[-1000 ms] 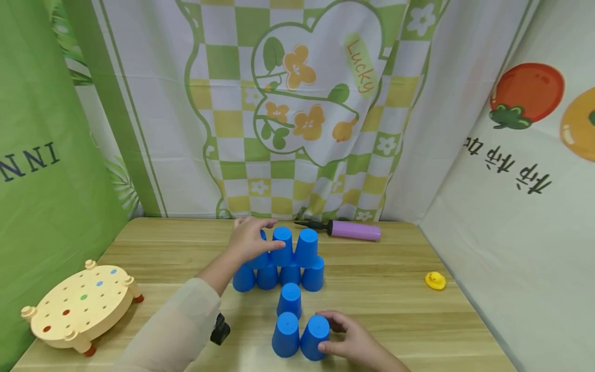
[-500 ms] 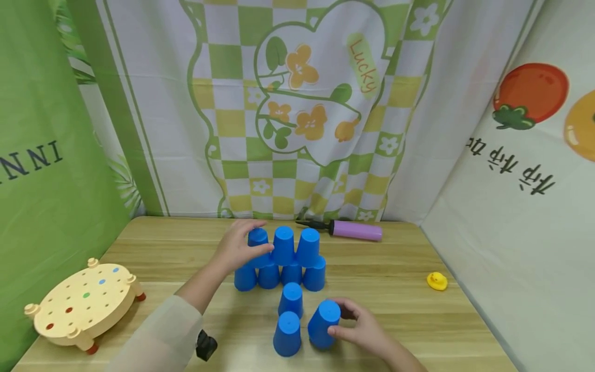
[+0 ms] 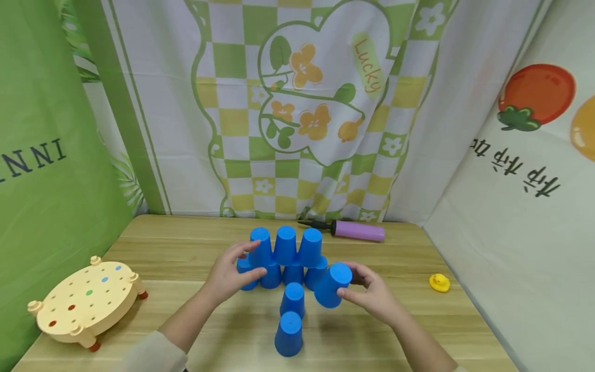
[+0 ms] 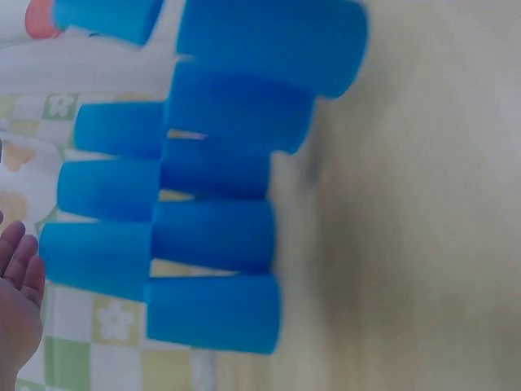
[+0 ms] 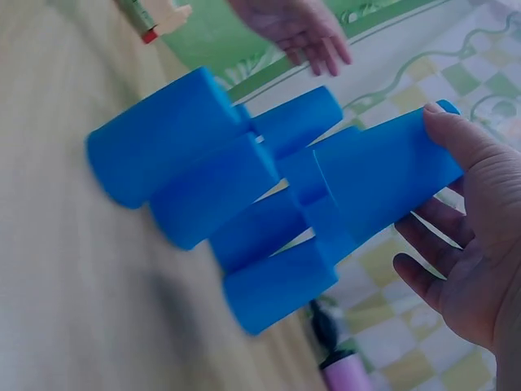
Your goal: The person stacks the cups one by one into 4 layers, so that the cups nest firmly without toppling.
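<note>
Upside-down blue cups form a two-tier stack at the table's middle: three upper cups (image 3: 285, 247) stand on a bottom row of several cups (image 3: 269, 276). My right hand (image 3: 372, 297) pinches another blue cup (image 3: 332, 287) between thumb and fingers, raised off the table and tilted, at the stack's right front. Two more blue cups stand upside down in front, one (image 3: 293, 299) behind the other (image 3: 288, 338). My left hand (image 3: 228, 276) is held beside the stack's left end, thumb and fingers spread apart, with nothing in it; its straight fingers (image 4: 20, 261) show in the left wrist view.
On the left lies a cream round pegboard (image 3: 88, 305) with short legs and coloured dots. A purple hand pump (image 3: 358, 230) lies behind the stack, and a yellow toy duck (image 3: 439, 282) sits near the right edge. Printed curtains (image 3: 176, 155) enclose the wooden table (image 3: 372, 341).
My right hand has lifted the cup from beside the front cup and carried it forward to the stack's right side. My left hand has drawn back from the upper left cup.
</note>
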The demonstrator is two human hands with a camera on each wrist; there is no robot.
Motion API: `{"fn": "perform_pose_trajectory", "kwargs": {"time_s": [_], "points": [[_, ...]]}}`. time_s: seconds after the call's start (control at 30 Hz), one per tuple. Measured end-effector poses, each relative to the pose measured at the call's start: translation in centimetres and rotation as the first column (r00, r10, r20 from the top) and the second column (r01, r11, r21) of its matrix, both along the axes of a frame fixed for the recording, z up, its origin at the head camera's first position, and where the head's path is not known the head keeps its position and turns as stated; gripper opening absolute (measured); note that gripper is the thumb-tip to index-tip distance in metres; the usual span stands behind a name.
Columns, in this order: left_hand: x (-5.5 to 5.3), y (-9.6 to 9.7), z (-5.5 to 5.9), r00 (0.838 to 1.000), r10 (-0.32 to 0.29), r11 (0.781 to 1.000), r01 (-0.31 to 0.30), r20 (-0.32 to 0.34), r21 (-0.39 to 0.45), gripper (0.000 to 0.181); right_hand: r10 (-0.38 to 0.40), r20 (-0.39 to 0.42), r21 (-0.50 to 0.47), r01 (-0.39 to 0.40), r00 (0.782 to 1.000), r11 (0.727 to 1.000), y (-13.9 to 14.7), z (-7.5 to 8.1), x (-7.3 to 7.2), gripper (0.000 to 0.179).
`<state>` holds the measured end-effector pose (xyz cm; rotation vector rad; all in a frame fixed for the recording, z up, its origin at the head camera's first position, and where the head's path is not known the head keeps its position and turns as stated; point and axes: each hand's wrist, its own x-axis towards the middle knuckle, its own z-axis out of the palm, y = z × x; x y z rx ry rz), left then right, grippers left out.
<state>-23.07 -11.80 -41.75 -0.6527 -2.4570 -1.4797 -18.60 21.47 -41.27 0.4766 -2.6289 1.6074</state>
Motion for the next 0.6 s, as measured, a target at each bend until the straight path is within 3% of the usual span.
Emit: {"fn": "perform_pose_trajectory", "kwargs": {"time_s": [0.3,0.6], "points": [[2.6,1.2,-2.9,0.985,-0.102,0.993,0.094,0.139,0.067,0.057,0.006,-0.067,0.026,-0.004,0.998,1.000,-1.1,3.2,-2.1,0.049],[4.4,2.1,-5.5,0.945,-0.174,0.982,0.146,0.275,0.119,0.055,-0.005,-0.055,0.025,0.007,0.998,1.000,-2.3,5.0,-3.9,0.054]]}}
